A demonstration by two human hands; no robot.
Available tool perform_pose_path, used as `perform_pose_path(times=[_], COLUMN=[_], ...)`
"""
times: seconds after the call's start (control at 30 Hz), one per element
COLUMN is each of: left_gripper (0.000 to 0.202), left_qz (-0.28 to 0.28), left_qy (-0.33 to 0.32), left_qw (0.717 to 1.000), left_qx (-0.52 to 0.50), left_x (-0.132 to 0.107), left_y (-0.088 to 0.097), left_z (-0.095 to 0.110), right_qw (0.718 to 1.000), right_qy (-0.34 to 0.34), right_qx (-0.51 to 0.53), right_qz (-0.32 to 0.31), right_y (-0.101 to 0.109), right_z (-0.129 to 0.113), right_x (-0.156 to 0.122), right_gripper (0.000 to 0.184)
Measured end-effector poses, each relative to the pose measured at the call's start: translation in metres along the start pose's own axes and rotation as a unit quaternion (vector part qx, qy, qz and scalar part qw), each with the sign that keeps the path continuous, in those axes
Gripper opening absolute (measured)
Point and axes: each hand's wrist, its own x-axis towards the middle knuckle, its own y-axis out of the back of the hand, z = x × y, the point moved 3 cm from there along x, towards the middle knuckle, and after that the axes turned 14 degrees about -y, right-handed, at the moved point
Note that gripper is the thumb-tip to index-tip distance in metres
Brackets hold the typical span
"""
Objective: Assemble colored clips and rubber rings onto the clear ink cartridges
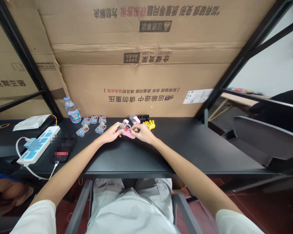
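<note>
Over the black table, both my hands are together in front of me. My left hand (pixel 114 132) is closed on the side of a small clear plastic piece (pixel 125 124) with red bits inside. From the right, my right hand (pixel 144 132) pinches a pink plastic piece (pixel 129 134) with a scalloped edge, against the clear piece's lower side. My fingers partly hide where the two meet. Just beyond my right hand lie yellow scalloped pieces (pixel 150 124), black ones (pixel 144 117) and another clear piece with a pink part (pixel 134 119).
Left of my hands are several clear plastic pieces (pixel 82 130) with looped ends. A water bottle (pixel 72 110) stands behind them. Farther left are a power strip (pixel 40 145), a phone (pixel 63 148) on a white cable and a white packet (pixel 31 122). Cardboard (pixel 136 74) walls the back.
</note>
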Motion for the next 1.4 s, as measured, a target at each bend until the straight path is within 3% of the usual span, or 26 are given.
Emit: perform_pose_path(times=[0.43,0.67,0.87,0.97,1.23,1.4], left_gripper=[0.026,0.037,0.043,0.042,0.039,0.033], left_qz=[0.008,0.084,0.101,0.086,0.060,0.019], left_qy=[0.014,0.026,0.053,0.057,0.077,0.082], left_qw=[1.000,0.995,0.992,0.994,0.994,0.985], left_qx=[-0.011,-0.038,-0.054,-0.021,0.041,0.152], left_x=[-0.001,0.000,-0.003,-0.003,-0.005,-0.006], left_y=[0.005,0.020,0.018,0.016,0.022,0.021], left_z=[0.000,-0.018,-0.023,-0.022,-0.021,-0.010], right_qw=[1.000,0.998,0.970,0.954,0.924,0.913], right_qy=[-0.012,-0.015,-0.127,-0.180,-0.274,-0.291], right_qx=[0.009,-0.032,-0.141,-0.178,-0.239,-0.253], right_qz=[0.011,0.049,0.155,0.158,0.120,0.132], right_y=[-0.004,0.008,0.051,0.066,0.064,0.067], right_z=[0.000,0.017,0.047,0.063,0.081,0.082], right_x=[-0.002,0.006,0.015,0.016,0.018,0.019], right_gripper=[0.016,0.026,0.026,0.027,0.026,0.025])
